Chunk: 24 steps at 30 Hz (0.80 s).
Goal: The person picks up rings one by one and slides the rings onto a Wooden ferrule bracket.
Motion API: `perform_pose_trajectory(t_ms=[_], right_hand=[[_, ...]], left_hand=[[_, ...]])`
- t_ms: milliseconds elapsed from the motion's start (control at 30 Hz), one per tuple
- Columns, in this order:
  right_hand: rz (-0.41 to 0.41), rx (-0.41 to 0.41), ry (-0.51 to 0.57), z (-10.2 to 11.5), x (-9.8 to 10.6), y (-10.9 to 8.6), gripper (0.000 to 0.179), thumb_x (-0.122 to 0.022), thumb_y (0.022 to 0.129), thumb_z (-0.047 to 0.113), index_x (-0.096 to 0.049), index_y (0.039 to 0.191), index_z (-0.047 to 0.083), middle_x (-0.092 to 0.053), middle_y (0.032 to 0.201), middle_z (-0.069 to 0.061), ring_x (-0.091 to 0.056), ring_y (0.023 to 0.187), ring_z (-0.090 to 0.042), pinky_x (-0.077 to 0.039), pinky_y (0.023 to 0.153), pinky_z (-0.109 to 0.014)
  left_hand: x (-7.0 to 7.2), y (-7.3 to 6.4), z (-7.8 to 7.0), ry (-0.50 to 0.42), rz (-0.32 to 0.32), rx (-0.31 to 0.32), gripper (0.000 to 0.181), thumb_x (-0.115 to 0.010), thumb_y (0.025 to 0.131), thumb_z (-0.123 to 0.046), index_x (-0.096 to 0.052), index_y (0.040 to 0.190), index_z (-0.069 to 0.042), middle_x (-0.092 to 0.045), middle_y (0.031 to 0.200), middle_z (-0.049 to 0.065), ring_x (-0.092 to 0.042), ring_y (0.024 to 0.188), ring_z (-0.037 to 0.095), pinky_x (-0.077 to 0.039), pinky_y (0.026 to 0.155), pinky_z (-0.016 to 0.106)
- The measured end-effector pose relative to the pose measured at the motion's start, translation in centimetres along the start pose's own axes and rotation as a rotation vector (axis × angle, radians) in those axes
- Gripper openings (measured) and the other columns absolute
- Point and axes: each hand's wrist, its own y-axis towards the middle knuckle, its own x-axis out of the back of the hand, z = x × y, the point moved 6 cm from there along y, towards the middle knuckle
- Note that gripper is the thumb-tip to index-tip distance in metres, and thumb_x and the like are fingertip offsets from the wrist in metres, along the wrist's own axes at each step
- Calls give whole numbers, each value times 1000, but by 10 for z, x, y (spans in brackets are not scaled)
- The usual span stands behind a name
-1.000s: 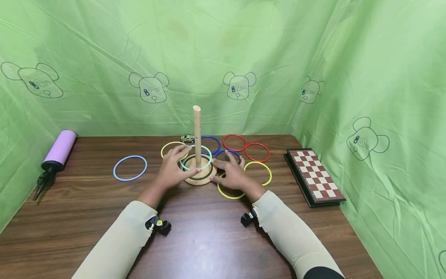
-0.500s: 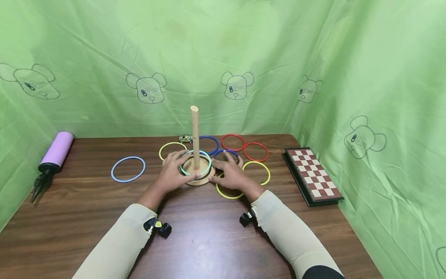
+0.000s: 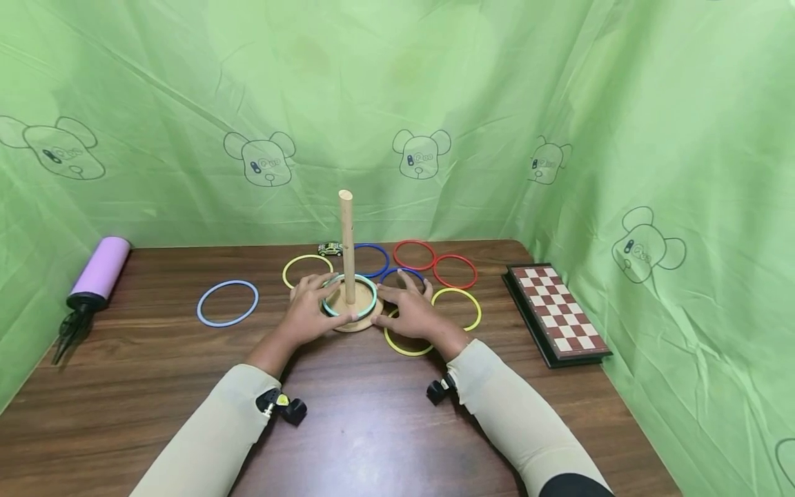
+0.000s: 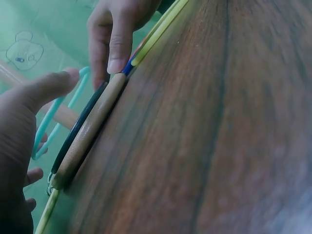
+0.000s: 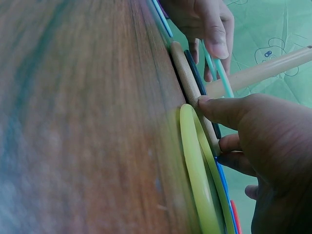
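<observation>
Ring of turquoise (image 3: 375, 296) is encircling the upright wooden peg (image 3: 348, 241) low down, just above the round wooden base (image 3: 355, 327); both wrist views are showing it apart from the black ring (image 4: 75, 127) that is lying on that base. The left hand (image 3: 306, 308) is pinching the hoop, thumb on the near side and fingers reaching toward the far side, probably so that it is staying clear of the peg. The right hand (image 3: 408, 310) is gripping the base's edge between thumb and fingertips, seemingly steadying the stand.

Around that hand, 2 yellow rings (image 3: 479, 310) are lying on the table (image 3: 366, 428), with 2 blue rings (image 3: 388, 259) and 2 red rings (image 3: 475, 270) farther back. A pale yellow ring (image 3: 307, 257) is lying behind the left hand, near a toy car (image 3: 330, 249), and a light blue ring (image 3: 257, 297) is lying apart. Farther out, a purple pump (image 3: 104, 266) and a chessboard (image 3: 562, 310) are occupying opposite sides.

Compared with 1.0 s ago, the hoop and the left thumb are sitting lower, and the hoop is now largely masking the black ring in the head view. The right hand is keeping practically the same place.
</observation>
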Motion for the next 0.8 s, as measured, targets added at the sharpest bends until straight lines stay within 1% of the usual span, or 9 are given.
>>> perform_pose_trajectory(t_ms=[233,500,800], right_hand=[[-13,-2,-5,-1,-1,1,72,-74,100,59,-57,161,25,-55,167,8,-13,172,-39,-5,124,-87],[2,-6,6,0,0,0,71,-73,101,58,-57,161,25,-52,169,8,-11,172,-40,-1,125,-86],[-12,-4,6,0,-1,1,72,-75,100,57,-58,161,24,-55,167,7,-13,172,-39,-4,124,-87]], left_hand=[[-3,-1,0,25,15,-6,85,-94,80,-48,-68,146,0,-57,162,21,-44,148,50,-26,121,76],[-4,-1,1,16,35,6,82,-95,81,-47,-69,146,-4,-57,162,21,-45,148,50,-26,121,76],[-6,-1,3,26,47,8,82,-94,82,-48,-69,148,-8,-56,164,19,-43,149,49,-26,122,75]])
